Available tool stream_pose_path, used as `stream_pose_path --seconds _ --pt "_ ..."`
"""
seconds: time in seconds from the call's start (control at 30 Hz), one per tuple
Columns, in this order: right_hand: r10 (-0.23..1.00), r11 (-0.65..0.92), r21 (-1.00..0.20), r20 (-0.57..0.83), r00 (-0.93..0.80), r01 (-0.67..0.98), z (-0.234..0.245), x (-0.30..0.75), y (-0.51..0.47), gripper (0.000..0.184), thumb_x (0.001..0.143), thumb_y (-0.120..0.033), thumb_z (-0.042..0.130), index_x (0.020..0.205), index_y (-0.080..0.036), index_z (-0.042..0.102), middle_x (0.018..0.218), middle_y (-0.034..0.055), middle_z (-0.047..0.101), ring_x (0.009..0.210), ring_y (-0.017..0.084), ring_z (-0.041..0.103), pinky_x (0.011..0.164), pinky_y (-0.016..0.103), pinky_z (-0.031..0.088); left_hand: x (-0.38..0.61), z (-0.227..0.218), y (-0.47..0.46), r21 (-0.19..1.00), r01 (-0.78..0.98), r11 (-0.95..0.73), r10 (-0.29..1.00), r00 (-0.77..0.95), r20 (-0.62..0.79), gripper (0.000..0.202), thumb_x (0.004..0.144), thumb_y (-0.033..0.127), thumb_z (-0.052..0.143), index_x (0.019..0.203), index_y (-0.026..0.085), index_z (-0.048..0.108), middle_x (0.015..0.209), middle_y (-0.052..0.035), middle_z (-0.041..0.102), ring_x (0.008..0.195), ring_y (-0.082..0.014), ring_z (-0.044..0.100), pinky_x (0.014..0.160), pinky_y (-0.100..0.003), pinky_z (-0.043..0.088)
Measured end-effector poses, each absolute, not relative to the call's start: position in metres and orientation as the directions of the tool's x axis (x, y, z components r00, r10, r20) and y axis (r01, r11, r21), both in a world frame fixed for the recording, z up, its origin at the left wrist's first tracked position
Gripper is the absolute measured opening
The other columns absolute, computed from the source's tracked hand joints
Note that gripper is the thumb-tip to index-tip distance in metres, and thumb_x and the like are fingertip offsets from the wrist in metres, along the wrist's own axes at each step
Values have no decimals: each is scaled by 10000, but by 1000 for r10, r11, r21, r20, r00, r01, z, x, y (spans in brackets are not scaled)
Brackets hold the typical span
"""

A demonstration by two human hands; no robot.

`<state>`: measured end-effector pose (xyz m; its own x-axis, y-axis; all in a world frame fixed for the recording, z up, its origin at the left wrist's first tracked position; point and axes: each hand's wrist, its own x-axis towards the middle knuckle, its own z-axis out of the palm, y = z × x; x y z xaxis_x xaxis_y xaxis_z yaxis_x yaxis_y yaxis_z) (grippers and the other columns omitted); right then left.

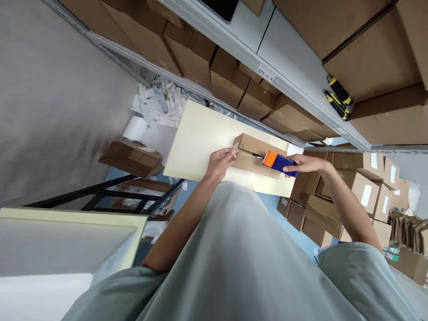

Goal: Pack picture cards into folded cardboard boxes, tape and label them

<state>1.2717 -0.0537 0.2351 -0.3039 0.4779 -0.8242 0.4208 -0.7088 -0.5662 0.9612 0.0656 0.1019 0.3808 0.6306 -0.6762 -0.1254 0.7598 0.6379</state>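
Note:
A long brown cardboard box [254,161] lies on a cream-coloured board, with a dark gap along its top. My left hand [220,162] is at the box's left end, thumb and fingers pinched on its edge. In my right hand [301,164] is a flat dark blue and orange item [280,162], gripped by its blue end. Its orange end points left, over the top of the box by the gap. A small dark piece shows between the orange end and the gap; what it is I cannot make out.
The cream board [197,138] runs beneath a metal shelf [294,84] packed with cartons. Two yellow-black utility knives [337,100] lie on that shelf. Stacked cartons [324,209] stand at right. White scraps [160,102] pile up behind the board, and a black frame [133,196] is at left.

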Motion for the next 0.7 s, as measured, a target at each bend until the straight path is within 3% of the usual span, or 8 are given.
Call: stream_pose_path --seconds 0.33,0.47,0.57,0.7 --pt "490 -692 -618 -781 -386 373 201 1276 -46 615 874 -751 796 987 -149 743 903 65 793 831 176 741 774 305 602 958 91 74 635 -124 763 628 379 -680 467 599 424 1026 878 147 774 786 -34 717 833 -182 714 977 -477 659" --pt "478 -700 -615 -781 -403 363 188 1275 -44 611 861 -762 804 960 -162 740 893 50 791 826 177 740 782 308 603 955 84 76 699 -58 712 673 341 -657 416 606 395 1000 866 150 787 827 -48 739 877 -197 712 1019 -474 635" --pt "470 -690 -615 -782 -409 381 185 1274 -42 618 856 -777 796 944 -167 746 884 44 789 818 177 734 783 304 598 957 79 76 734 -15 679 703 301 -644 346 647 362 964 851 155 776 861 -54 750 899 -198 714 1049 -456 616" --pt "467 -691 -609 -787 -402 390 186 1269 -38 629 841 -788 798 948 -170 750 901 50 792 829 183 737 793 305 601 962 75 78 694 -33 719 667 314 -676 296 720 332 934 836 163 721 815 -35 714 859 -186 722 1004 -461 639"
